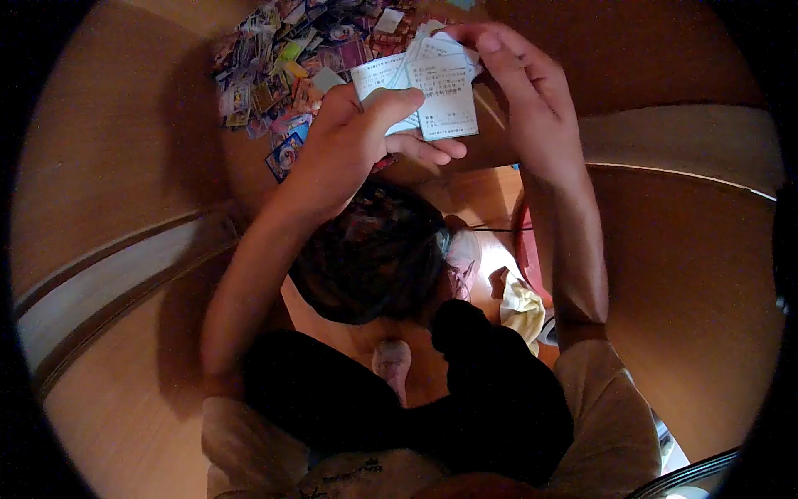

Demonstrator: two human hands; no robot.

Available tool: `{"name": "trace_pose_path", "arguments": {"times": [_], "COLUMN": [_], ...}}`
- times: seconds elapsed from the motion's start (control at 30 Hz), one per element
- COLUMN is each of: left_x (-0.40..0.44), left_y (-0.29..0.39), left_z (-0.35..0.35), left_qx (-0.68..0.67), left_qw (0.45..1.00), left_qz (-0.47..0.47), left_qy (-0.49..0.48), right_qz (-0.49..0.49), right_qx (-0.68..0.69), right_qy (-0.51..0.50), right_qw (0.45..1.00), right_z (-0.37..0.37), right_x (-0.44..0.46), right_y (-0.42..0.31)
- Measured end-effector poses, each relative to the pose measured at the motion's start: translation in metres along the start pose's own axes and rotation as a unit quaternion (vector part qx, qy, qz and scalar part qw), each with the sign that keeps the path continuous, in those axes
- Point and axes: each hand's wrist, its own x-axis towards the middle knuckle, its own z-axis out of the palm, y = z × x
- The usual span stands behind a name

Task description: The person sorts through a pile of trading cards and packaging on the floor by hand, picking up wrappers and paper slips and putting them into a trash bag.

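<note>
Several white cards [449, 96] with small dark printed text are fanned out in my left hand [366, 125]. Its thumb lies across the front of the cards and its fingers show beneath them. At the upper right edge of the fan, my right hand [524, 75] has its thumb and fingers close together beside the cards; whether it pinches one is hard to make out. Behind and to the left of my left hand lies a large pile of colourful cards [274, 71].
Below my hands sits a dark bag-like bundle [366, 254] on the wooden floor [332, 337]. A pale yellow cloth [521, 309] lies right of it, near a red object [529, 258]. Wooden panels [682, 274] stand at both sides. My legs and feet are below.
</note>
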Motion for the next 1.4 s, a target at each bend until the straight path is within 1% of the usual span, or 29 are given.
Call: {"name": "trace_pose_path", "arguments": {"times": [0.07,0.1,0.17,0.23,0.37,0.4,0.47,0.5,0.53,0.57,0.77,0.9,0.97,1.07,1.17,1.2,1.27,1.3,1.33,1.37,1.4], "left_x": [-0.001,-0.001,-0.003,-0.006,-0.011,-0.011,-0.011,-0.011,-0.01,-0.009,-0.005,-0.005,-0.007,-0.01,-0.012,-0.012,-0.009,-0.005,-0.003,-0.004,-0.003], "left_y": [0.002,0.003,0.005,0.007,0.013,0.012,0.013,0.013,0.014,0.014,0.016,0.016,0.015,0.011,0.007,0.005,-0.003,-0.01,-0.018,-0.026,-0.038], "left_z": [0.0,-0.001,-0.001,0.001,0.003,0.003,0.002,0.0,-0.001,-0.002,-0.004,-0.005,-0.006,-0.011,-0.016,-0.019,-0.029,-0.036,-0.041,-0.044,-0.05], "left_qx": [-0.004,-0.006,-0.007,0.018,0.044,0.032,0.02,-0.02,-0.06,-0.059,-0.033,-0.007,0.006,0.008,0.009,0.016,0.024,0.051,0.077,0.086,0.08], "left_qw": [1.0,1.0,0.999,0.998,0.997,0.997,0.996,0.997,0.996,0.996,0.997,0.996,0.995,0.994,0.994,0.995,0.996,0.999,0.995,0.989,0.985], "left_qz": [0.004,0.019,0.035,0.064,0.059,0.067,0.076,0.057,0.038,0.038,0.047,0.057,0.06,0.071,0.07,0.06,0.049,0.004,-0.041,-0.105,-0.117], "left_qy": [0.002,0.013,0.024,0.01,0.029,0.038,0.048,0.048,0.048,0.049,0.057,0.068,0.075,0.082,0.086,0.076,0.066,0.008,-0.05,-0.06,-0.103], "right_qz": [0.042,0.041,-0.027,-0.021,-0.004,-0.005,-0.006,-0.006,0.001,0.008,0.024,0.016,0.052,0.073,0.053,0.053,0.041,0.041,0.041,0.041,0.04], "right_qx": [0.054,0.054,0.014,0.014,0.004,0.004,0.013,0.013,0.015,0.018,0.054,0.057,0.059,0.074,0.076,0.076,0.015,0.015,-0.072,-0.157,-0.157], "right_qy": [0.034,0.033,0.074,0.067,0.043,0.042,0.086,0.086,0.107,0.128,0.146,0.134,0.137,0.135,0.125,0.125,0.096,0.096,0.078,0.06,0.06], "right_qw": [0.997,0.997,0.997,0.997,0.999,0.999,0.996,0.996,0.994,0.992,0.988,0.989,0.987,0.985,0.988,0.988,0.994,0.994,0.994,0.985,0.985], "right_z": [0.004,0.006,0.009,0.01,0.012,0.013,0.014,0.015,0.014,0.014,0.012,0.014,0.019,0.025,0.029,0.029,0.029,0.033,0.039,0.042,0.042], "right_x": [0.0,-0.001,-0.005,-0.009,-0.013,-0.013,-0.012,-0.012,-0.013,-0.013,-0.008,-0.006,-0.008,-0.01,-0.01,-0.01,-0.011,-0.014,-0.017,-0.02,-0.023], "right_y": [-0.008,-0.008,-0.003,-0.004,-0.008,-0.009,-0.011,-0.012,-0.013,-0.014,-0.008,-0.005,-0.007,-0.007,0.003,0.007,0.02,0.025,0.03,0.037,0.048]}}
